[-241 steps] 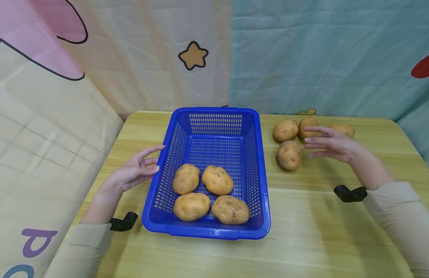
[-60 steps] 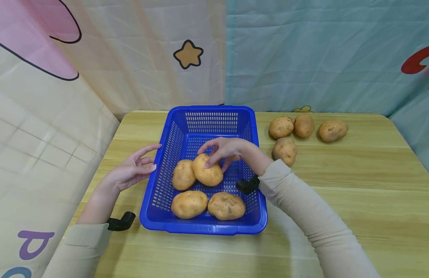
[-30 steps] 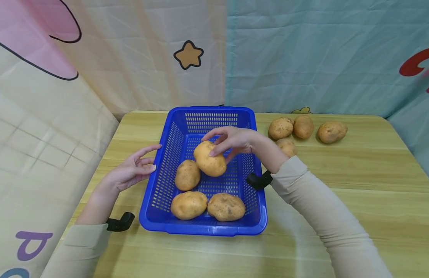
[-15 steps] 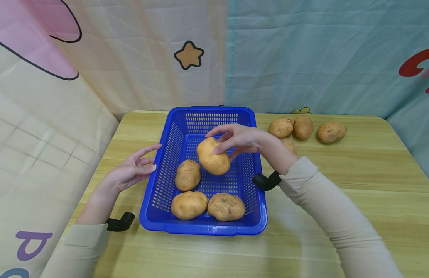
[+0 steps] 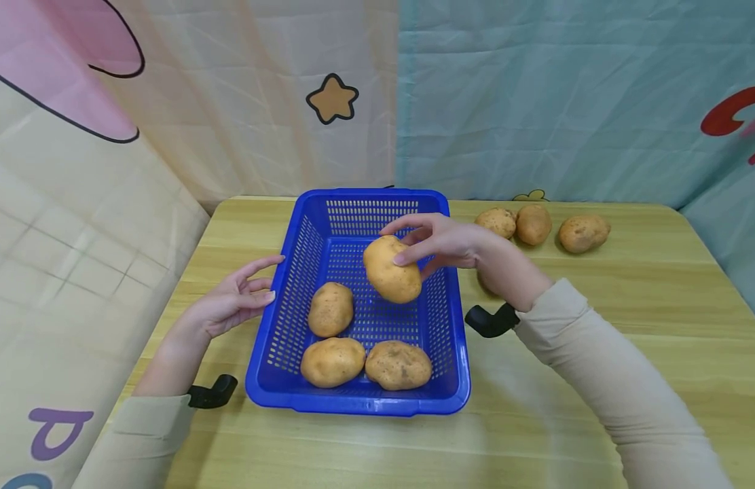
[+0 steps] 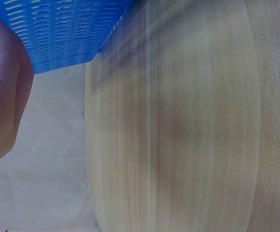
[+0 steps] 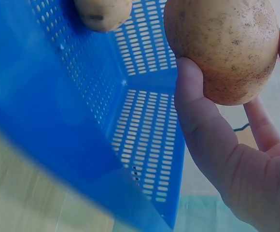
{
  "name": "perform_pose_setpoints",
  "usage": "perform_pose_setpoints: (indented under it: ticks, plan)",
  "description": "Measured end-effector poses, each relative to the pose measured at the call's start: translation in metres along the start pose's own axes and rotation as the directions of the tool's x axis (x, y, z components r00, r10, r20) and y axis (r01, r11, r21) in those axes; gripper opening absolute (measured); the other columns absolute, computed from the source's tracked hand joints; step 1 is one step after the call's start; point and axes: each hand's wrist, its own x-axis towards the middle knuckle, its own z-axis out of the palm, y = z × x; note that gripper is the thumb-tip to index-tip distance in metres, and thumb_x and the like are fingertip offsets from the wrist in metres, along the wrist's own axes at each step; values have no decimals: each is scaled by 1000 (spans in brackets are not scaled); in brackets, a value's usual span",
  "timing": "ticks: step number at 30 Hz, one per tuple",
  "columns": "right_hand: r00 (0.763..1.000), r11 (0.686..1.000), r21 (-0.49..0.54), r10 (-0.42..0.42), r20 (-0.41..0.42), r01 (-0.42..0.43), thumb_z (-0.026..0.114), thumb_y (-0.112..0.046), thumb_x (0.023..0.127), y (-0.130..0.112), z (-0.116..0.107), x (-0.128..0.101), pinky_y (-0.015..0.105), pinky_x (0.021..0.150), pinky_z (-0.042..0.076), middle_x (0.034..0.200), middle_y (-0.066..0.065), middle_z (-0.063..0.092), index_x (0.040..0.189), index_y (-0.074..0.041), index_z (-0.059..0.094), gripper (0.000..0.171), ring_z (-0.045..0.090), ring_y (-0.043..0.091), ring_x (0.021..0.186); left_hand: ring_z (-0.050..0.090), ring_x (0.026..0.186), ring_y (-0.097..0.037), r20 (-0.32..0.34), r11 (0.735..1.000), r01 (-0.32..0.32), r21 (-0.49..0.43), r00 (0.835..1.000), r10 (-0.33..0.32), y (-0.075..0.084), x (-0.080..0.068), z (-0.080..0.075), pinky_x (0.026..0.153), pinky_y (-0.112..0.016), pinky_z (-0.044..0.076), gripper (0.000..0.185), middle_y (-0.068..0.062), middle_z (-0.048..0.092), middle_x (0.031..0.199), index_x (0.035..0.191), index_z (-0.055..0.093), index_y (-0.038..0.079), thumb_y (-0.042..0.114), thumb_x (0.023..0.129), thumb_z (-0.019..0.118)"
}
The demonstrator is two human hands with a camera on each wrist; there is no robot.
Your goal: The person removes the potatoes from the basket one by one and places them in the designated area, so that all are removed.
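Note:
A potato (image 5: 390, 272) is held up by my right hand (image 5: 445, 243), thumb on its near side and fingers round its far side. It hangs inside the blue plastic basket (image 5: 365, 405), clear of the basket floor. In the right wrist view the thumb presses on the potato (image 7: 224, 48). Below it, several potatoes rest on the basket floor: one at the left (image 5: 331, 310), and a front pair, the left potato (image 5: 333, 362) and right potato (image 5: 398, 365). My left hand (image 5: 227, 303) touches the basket's left rim with its fingertips, fingers extended.
On the wooden table (image 5: 597, 319), right of the basket, lie a potato (image 5: 495, 222), another potato (image 5: 533, 225) and a separate potato (image 5: 584, 233). My right forearm mostly covers one more potato (image 5: 489, 282). Printed curtains (image 5: 518, 102) hang behind the table.
My right hand came from the table's right side to the basket, took hold of a potato there, lifted it and carried it rightward. My left hand stays at the rim.

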Motion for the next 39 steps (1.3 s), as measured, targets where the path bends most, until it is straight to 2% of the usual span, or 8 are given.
perform_pose_setpoints:
  ticks: [8, 20, 31, 39]
  plan:
    - [999, 1000, -6, 6, -40, -7, 63, -1, 85, 3, -12, -15, 46, 75, 55, 117, 18, 47, 136, -8, 40, 56, 59, 28, 93, 64, 97, -22, -12, 1000, 3, 10, 1000, -3, 0, 1, 0, 84, -33, 53, 53, -11, 62, 109, 137, 32, 17, -9, 93, 47]
    - [995, 1000, -1, 4, -105, -4, 64, -1, 84, 9, -23, -28, 47, 78, 54, 117, 17, 47, 134, -9, 41, 56, 54, 27, 98, 64, 97, -22, -1, 1000, -4, -3, 1000, 4, -1, 0, -1, 84, -33, 53, 54, -11, 62, 108, 136, 33, 18, -10, 92, 47]
    - [994, 999, -6, -34, -100, 33, 63, -1, 85, 12, -32, -38, 49, 78, 53, 111, 16, 49, 134, -9, 41, 54, 56, 27, 94, 64, 97, -22, 0, 1000, -9, -1, 1000, 9, -2, 0, -2, 84, -33, 53, 54, -11, 61, 109, 137, 33, 17, -10, 92, 46]
    - [992, 999, 3, -37, -120, 38, 64, -3, 86, 16, -40, -49, 47, 79, 53, 118, 16, 49, 135, -9, 39, 55, 57, 26, 97, 63, 98, -22, -3, 1000, -6, 6, 1000, 6, -2, 0, -2, 84, -33, 53, 53, -11, 61, 109, 137, 33, 18, -9, 93, 47]
